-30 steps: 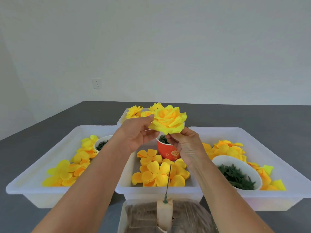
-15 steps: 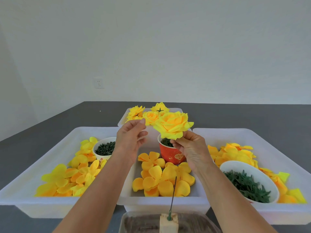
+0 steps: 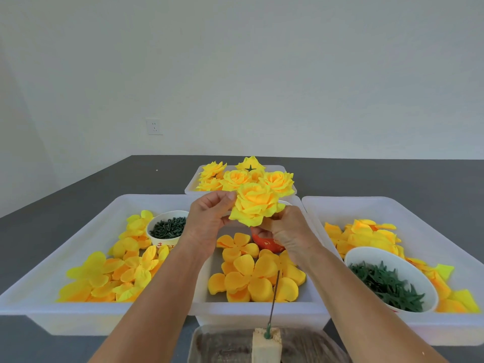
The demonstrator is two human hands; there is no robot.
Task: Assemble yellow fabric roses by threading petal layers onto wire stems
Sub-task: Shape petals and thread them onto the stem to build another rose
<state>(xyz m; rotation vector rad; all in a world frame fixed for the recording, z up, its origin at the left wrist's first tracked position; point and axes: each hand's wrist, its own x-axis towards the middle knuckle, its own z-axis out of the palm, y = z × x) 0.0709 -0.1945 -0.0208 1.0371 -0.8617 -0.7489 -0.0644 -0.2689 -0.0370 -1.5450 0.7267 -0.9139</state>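
From the head camera, both hands meet at the centre of the frame around one yellow fabric rose (image 3: 255, 206), held up in the air above the middle white tray (image 3: 258, 306). The left hand (image 3: 208, 221) has its fingers curled with the thumb tip against the rose's left edge, pinching the outer petals. The right hand (image 3: 284, 231) grips the flower from underneath on the lower right; its fingertips are hidden behind the petals, so the exact hold there is hard to make out.

Behind the rose, higher in the frame, a small far tray (image 3: 192, 188) holds finished roses (image 3: 277, 180), partly covered by the held flower. Just below the hands a red cup (image 3: 267, 243) peeks out, mostly hidden by the right hand.

The middle tray carries loose flat petal layers (image 3: 251, 279). At lower centre a thin wire stem (image 3: 273, 299) stands upright in a pale block (image 3: 265, 344), whose base is cut off by the bottom edge.

The left tray (image 3: 78, 258) has more petals and a white bowl (image 3: 163, 239) of dark green pieces. The right tray (image 3: 392, 205) holds petals and a bigger bowl (image 3: 408, 265) of green leaf-like bits, its corner running out of frame.
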